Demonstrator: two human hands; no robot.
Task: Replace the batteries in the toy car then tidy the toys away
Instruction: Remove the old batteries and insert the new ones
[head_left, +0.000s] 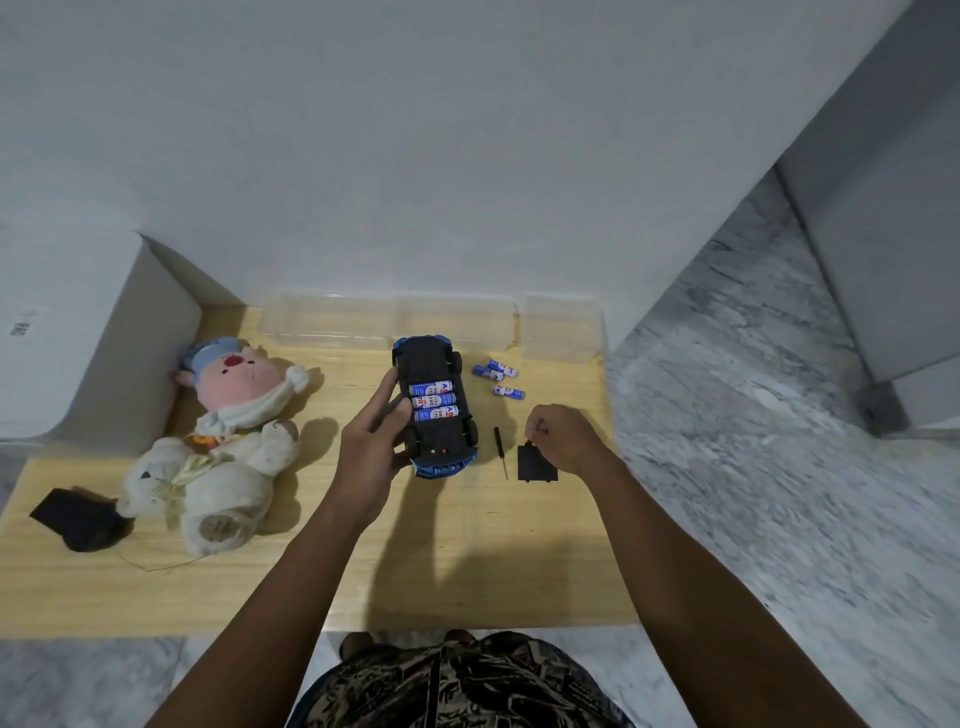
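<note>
The wooden surface (311, 582) carries everything; the toy car (435, 405) serves as reference. Left of the car lie two plush toys (228, 447), with a dark cloth item (78, 519) beyond them. Behind the car, against the wall, stand clear plastic containers (431, 325).

The car lies upside down near the middle of the surface, long axis running away from the person and tilted slightly left at the far end. Which end is the front cannot be told. Its open bay holds three batteries (434, 400), set crosswise to the car.

The left hand (371, 447) grips the car's left flank, fingers curled round it. The right hand (563, 441), right of the car, pinches the upper edge of the black battery cover (536, 463), which rests on the surface. A small screwdriver (501, 452) lies between car and cover. Three loose batteries (500, 377) lie right of the car's far end.

Risks, as judged: loose cells could roll off or be confused with the fitted set; the cover could seat crooked if presented misaligned; any screw, not visible here, could be lost.
</note>
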